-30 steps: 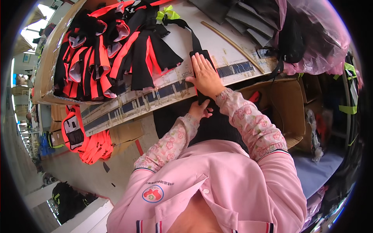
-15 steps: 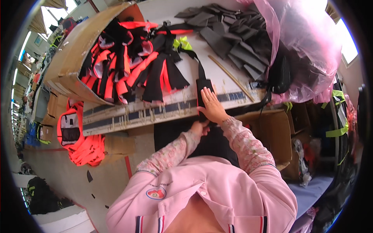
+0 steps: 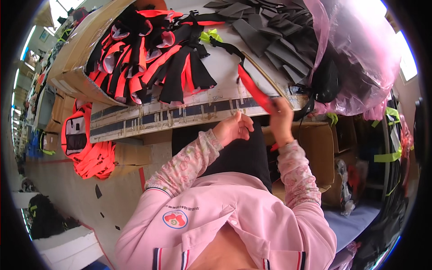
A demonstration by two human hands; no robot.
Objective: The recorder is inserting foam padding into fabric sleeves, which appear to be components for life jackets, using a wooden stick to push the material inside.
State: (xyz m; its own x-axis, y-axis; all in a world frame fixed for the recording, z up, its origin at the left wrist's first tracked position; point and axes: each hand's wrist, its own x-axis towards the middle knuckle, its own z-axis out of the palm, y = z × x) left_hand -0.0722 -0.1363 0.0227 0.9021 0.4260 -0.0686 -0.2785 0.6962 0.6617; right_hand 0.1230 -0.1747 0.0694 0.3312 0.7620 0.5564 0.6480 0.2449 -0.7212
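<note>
My right hand (image 3: 281, 120), somewhat blurred, is closed on the near end of a padded strap (image 3: 253, 85) at the table's front edge. The strap's orange-red side faces up, and black webbing runs from its far end across the tabletop. My left hand (image 3: 232, 128) hovers just off the table edge, left of the strap, with fingers loosely curled and apart and nothing in them. A heap of black and orange-red padded straps (image 3: 155, 67) spills from a cardboard box (image 3: 74, 58) at the left. Flat dark-grey foam pieces (image 3: 279, 38) lie piled at the back right.
A thin wooden stick (image 3: 265, 76) lies right of the strap. Beyond it stands a large pink plastic bag (image 3: 355, 49). Neon-yellow ribbon (image 3: 210, 35) rests behind the webbing. Below the table are an open carton (image 3: 317, 153) at right and orange-red bags (image 3: 87, 144) at left.
The strap has gone from black side up, flat under my right palm, to orange-red side up, its near end in my right hand, farther right. My left hand has come up, away from it.
</note>
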